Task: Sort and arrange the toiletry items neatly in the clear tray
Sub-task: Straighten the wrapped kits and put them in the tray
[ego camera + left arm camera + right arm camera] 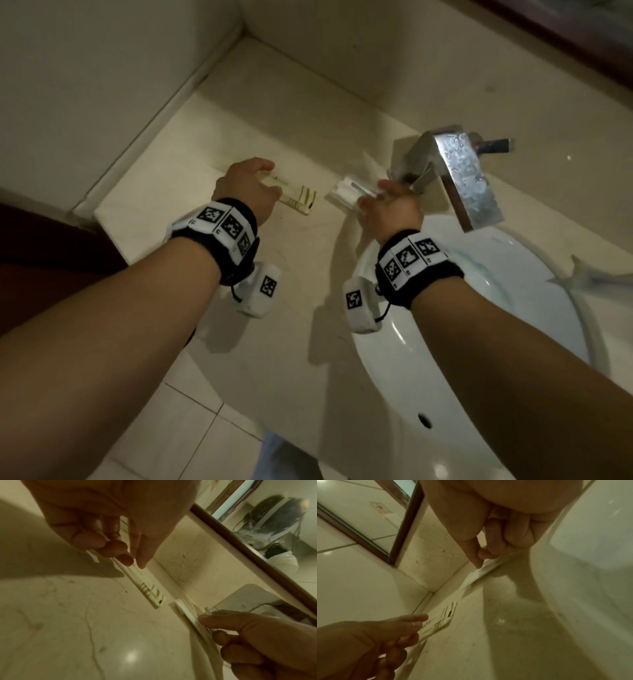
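Observation:
A flat cream packet with yellow stripes (303, 202) lies on the counter, left of the tap. My left hand (246, 185) is over its left end, thumb and fingers closed on its edges; in the left wrist view the fingertips (125, 559) meet the thumb right at the packet (149, 589). My right hand (387, 202) grips the small clear tray (333, 201), tilted just above the counter beside the tap, with a white item (345, 192) in it. In the right wrist view my thumb and fingers pinch the tray's edge (481, 573). The tray's other contents are hard to make out.
A chrome tap (459, 171) stands just right of my right hand, over the white sink basin (496, 308). The cream marble counter (291, 274) runs back to a tiled wall corner. A framed mirror (257, 547) hangs above the counter.

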The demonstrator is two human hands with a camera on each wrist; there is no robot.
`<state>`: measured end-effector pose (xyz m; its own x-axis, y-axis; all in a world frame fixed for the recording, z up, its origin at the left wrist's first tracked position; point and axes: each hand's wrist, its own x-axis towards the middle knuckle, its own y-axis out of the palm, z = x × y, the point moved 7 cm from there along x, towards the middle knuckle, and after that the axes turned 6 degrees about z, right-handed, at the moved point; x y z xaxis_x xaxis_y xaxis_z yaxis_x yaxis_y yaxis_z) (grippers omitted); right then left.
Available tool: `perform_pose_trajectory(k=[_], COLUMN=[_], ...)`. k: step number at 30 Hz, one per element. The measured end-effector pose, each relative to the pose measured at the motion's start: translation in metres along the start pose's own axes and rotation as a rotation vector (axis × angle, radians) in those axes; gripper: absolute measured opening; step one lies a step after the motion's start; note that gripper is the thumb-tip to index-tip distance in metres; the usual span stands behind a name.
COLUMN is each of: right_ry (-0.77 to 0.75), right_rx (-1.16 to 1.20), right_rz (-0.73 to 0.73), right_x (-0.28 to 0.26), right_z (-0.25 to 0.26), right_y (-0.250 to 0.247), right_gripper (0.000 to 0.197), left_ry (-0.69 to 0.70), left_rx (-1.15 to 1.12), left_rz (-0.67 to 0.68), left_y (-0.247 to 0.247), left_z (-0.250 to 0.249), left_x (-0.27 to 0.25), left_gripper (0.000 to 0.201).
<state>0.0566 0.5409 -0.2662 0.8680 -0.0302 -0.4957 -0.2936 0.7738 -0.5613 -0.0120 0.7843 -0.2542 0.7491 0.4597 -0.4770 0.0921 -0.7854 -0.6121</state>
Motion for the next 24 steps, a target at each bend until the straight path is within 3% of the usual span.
perform_pose_trajectory(k=[3, 13, 19, 24], right_ry=[0.026, 0.062, 0.063, 0.072], right_rx=[0.075, -0.119, -0.159, -0.223], right_rz=[-0.043, -0.033, -0.020, 0.000], right_x=[0.005, 0.016, 0.017, 0.015], right_z=[-0.003, -0.003, -0.006, -0.013], right_y=[-0.005, -0.005, -0.005, 0.000], right_gripper=[0.052, 0.031, 0.028, 0.039], left_ry=[0.011, 0.027, 0.041, 0.087], left_rx=[0.063, 0.356, 0.471, 0.528], left_rz=[0.009, 0.051, 0.050, 0.051], left_y=[0.003, 0.002, 0.002, 0.004], left_z=[-0.001, -0.008, -0.013, -0.018], left_x=[0.007, 0.023, 0.019, 0.013], left_gripper=[0.044, 0.035, 0.036, 0.031])
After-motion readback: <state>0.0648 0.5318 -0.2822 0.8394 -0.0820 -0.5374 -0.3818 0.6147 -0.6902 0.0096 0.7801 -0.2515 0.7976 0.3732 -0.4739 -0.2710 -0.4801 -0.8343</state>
